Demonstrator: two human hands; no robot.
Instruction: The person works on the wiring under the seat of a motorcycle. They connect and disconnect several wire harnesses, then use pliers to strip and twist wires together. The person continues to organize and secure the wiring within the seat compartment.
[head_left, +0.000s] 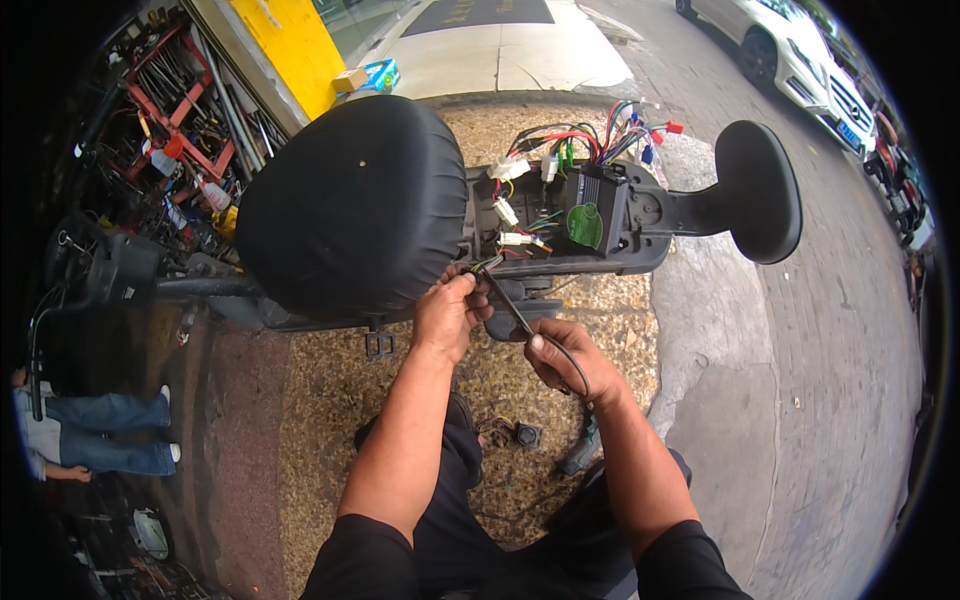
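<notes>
Both my hands are on a black sheathed cable that slants down beside an electric scooter. My left hand pinches its upper end, where thin coloured wires fan out below the seat edge. Farther along the cable, my right hand closes round it, and the tail curves past the wrist. Just beyond my hands, the scooter's open rear compartment holds a black finned controller box with a green label. White plug connectors hang beside the box, and a bundle of coloured wires rises behind it.
The black padded seat bulges at left; a black backrest pad sticks out right. On the ground between my legs lie a small dark square part and a power tool. A person is at far left, a white car far right.
</notes>
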